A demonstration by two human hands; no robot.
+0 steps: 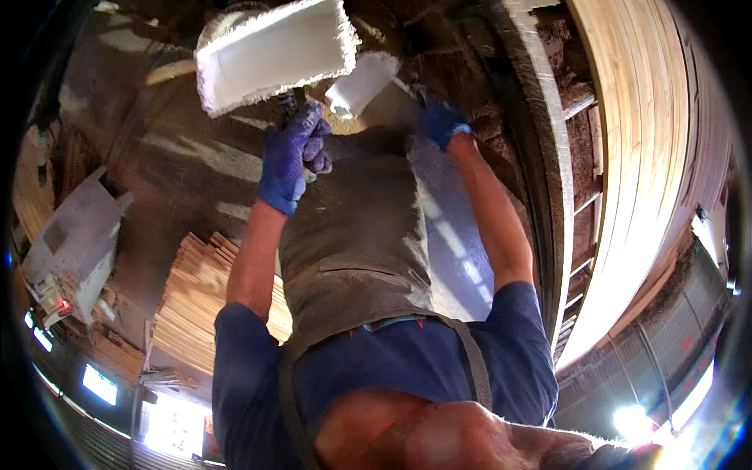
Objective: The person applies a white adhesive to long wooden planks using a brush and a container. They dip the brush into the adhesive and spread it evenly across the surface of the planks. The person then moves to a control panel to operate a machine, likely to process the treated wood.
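Observation:
My left hand [294, 157], in a blue-purple glove, is closed with its fingers curled. A dark, ribbed, handle-like piece [287, 103] shows just above it, at the lower edge of a white rectangular tray [274, 56] with a rough, crusted rim. To the right, my right hand [445, 124], in a blue glove, is partly in shadow and its fingers are hard to make out. A thin rod runs from it to a white paint roller [364, 82], which lies close to the tray's right end.
Long pale boards [638, 157] are stacked on the right behind a dark metal rail [548, 117]. More stacked boards [196, 290] stand at lower left. A grey machine housing [74, 235] with a red light is farther left. A dark apron [352, 227] covers my front.

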